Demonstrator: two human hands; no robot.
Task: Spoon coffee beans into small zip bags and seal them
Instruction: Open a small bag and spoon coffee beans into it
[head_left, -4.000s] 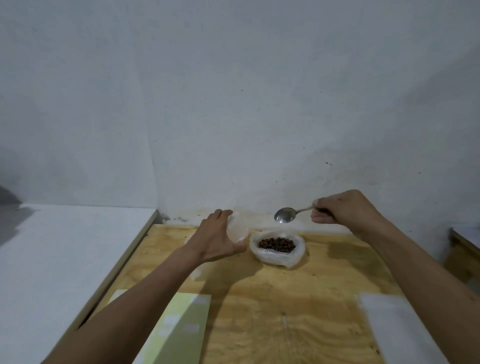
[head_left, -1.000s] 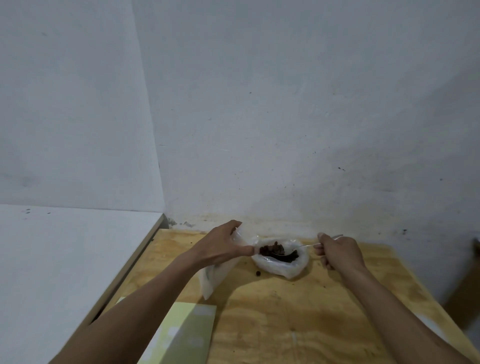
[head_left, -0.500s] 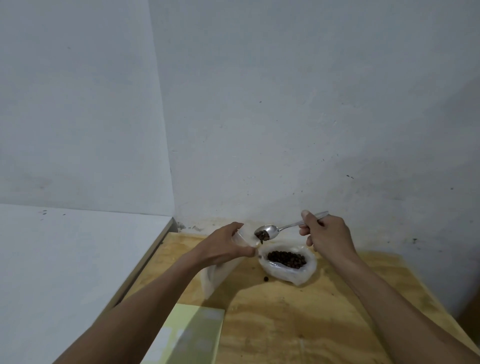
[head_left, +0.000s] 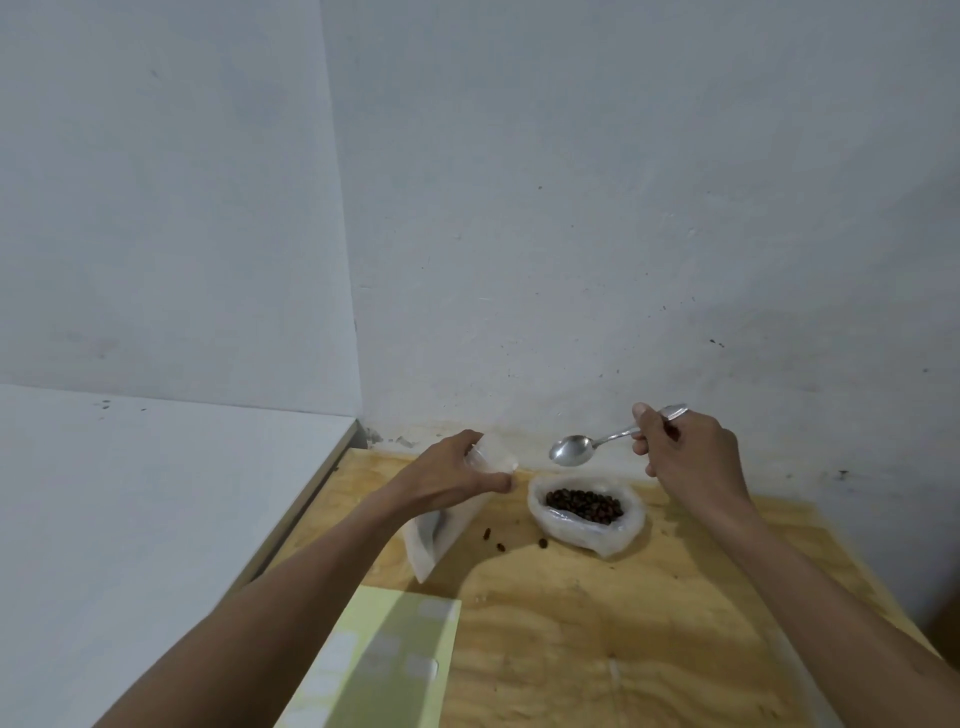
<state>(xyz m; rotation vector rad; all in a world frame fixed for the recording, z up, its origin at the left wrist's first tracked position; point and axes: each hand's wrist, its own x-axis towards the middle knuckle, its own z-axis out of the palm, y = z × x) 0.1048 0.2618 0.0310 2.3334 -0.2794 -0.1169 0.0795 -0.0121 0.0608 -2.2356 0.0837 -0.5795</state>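
My left hand (head_left: 451, 477) grips a small clear zip bag (head_left: 439, 530) by its open top; the bag hangs down to the wooden table (head_left: 597, 639). My right hand (head_left: 685, 449) holds a metal spoon (head_left: 574, 449) by the handle. The spoon's bowl looks empty and hovers above a white plastic bag of coffee beans (head_left: 584, 506) that lies open on the table. Three loose beans (head_left: 500, 540) lie on the wood between the two bags.
A pale yellow-green sheet (head_left: 384, 665) lies at the table's near left. A white surface (head_left: 130, 509) adjoins the table on the left. White walls rise close behind, meeting in a corner.
The spoon carried beans at the zip bag's mouth half a second ago; it is now empty and has moved right, over the bean bag. More loose beans lie on the table.
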